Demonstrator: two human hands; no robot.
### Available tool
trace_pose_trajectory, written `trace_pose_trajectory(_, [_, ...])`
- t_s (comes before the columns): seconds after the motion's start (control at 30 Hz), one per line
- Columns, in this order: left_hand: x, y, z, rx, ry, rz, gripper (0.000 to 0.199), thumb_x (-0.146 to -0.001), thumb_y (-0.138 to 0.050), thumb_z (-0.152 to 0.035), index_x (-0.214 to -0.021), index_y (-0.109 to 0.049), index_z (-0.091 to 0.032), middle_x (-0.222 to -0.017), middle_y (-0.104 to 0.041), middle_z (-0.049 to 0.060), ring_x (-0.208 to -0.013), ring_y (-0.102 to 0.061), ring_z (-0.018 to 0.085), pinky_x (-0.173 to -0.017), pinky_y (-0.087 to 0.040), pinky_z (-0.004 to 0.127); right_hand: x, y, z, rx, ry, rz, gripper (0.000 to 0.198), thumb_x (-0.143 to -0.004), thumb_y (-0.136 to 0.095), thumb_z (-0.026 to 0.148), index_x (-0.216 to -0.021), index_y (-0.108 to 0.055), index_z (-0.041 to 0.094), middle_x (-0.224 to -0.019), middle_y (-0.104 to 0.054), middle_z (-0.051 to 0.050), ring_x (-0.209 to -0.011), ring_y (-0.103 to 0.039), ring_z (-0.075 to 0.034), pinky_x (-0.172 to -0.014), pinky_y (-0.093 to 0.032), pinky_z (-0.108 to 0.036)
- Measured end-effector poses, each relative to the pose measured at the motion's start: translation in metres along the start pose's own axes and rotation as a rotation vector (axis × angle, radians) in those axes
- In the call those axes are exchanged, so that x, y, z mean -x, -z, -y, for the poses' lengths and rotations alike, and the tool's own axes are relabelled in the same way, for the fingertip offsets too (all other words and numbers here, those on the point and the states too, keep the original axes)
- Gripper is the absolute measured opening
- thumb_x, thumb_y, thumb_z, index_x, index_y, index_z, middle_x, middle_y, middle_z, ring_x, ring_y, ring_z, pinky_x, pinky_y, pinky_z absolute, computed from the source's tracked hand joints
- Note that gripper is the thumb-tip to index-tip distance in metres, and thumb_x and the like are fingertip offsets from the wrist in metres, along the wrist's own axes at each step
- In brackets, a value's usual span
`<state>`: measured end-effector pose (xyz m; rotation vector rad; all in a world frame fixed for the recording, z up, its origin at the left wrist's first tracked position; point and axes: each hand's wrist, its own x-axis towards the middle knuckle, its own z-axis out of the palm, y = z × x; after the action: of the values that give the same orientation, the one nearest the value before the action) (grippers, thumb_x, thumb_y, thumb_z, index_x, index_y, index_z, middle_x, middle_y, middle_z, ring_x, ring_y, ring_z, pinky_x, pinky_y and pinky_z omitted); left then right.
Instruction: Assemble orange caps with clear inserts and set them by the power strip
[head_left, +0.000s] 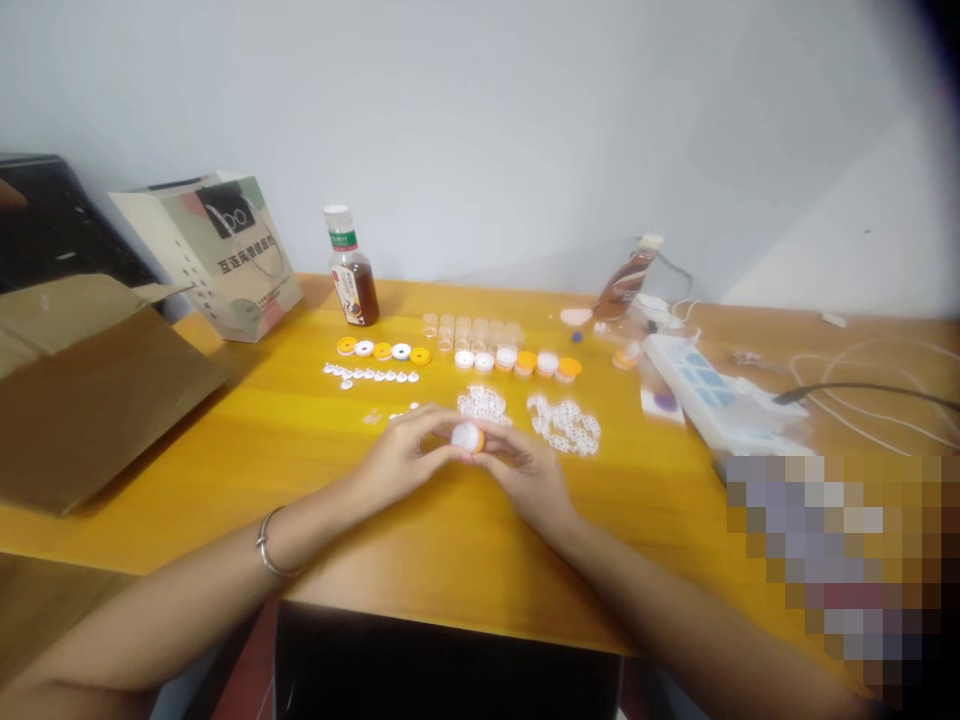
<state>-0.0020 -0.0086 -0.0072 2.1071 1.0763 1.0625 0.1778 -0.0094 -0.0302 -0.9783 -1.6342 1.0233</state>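
Between my two hands, above the table's middle, is a small round white-and-orange cap-like piece (467, 437). My left hand (409, 447) grips its left side with thumb and fingers, and my right hand (525, 468) grips its right side. Just beyond lie two piles of small white plastic pieces (566, 425), the left pile (481, 402) partly behind my fingers. Farther back runs a row of white and orange caps (526, 362), with clear plastic cups (480, 333) behind it. To the left are orange and white rings (382, 350) and a line of small white discs (371, 374).
A cardboard box (105, 390) and paper bag (225, 255) stand at the left. A bottle of dark drink (352, 270) stands at the back, another bottle (626, 280) leans farther right. A white power strip (697, 390) with cables lies right; a pixelated patch covers the lower right.
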Motion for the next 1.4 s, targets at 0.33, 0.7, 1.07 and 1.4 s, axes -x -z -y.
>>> trace_pose_trajectory(0.33, [0.000, 0.007, 0.003, 0.000, -0.080, 0.061, 0.028, -0.074, -0.065, -0.026, -0.101, -0.064, -0.023, -0.082, -0.063, 0.002, -0.075, -0.058, 0.013, -0.071, -0.045, 0.027, 0.004, -0.004, 0.006, -0.194, -0.136, -0.009, 0.028, -0.063, -0.066, 0.016, -0.089, -0.068, 0.026, -0.079, -0.070, 0.002, -0.073, -0.065, -0.016, -0.076, -0.053, -0.033])
trace_pose_trajectory(0.7, [0.000, 0.009, 0.000, -0.046, -0.069, 0.089, 0.023, -0.073, -0.066, -0.031, -0.093, -0.066, -0.021, -0.080, -0.064, 0.002, -0.072, -0.059, 0.012, -0.069, -0.045, 0.025, 0.004, -0.005, 0.009, -0.255, -0.224, 0.002, 0.025, -0.057, -0.071, 0.018, -0.082, -0.069, 0.023, -0.073, -0.070, 0.001, -0.068, -0.063, -0.014, -0.074, -0.051, -0.031])
trace_pose_trajectory(1.07, [-0.004, 0.016, -0.005, -0.033, 0.028, 0.197, 0.024, -0.076, -0.061, -0.033, -0.096, -0.066, -0.020, -0.079, -0.064, 0.002, -0.073, -0.057, 0.012, -0.069, -0.044, 0.026, 0.000, -0.006, 0.010, -0.309, -0.305, 0.046, 0.023, -0.060, -0.070, 0.018, -0.081, -0.069, 0.026, -0.074, -0.069, 0.003, -0.070, -0.062, -0.014, -0.076, -0.049, -0.031])
trace_pose_trajectory(1.4, [-0.008, 0.028, -0.008, -0.015, 0.096, 0.355, 0.027, -0.081, -0.053, -0.035, -0.102, -0.063, -0.021, -0.084, -0.067, 0.003, -0.071, -0.058, 0.012, -0.072, -0.045, 0.028, 0.000, -0.007, 0.014, -0.426, -0.387, 0.120, 0.020, -0.058, -0.073, 0.023, -0.078, -0.070, 0.023, -0.073, -0.069, 0.003, -0.067, -0.060, -0.012, -0.076, -0.048, -0.030])
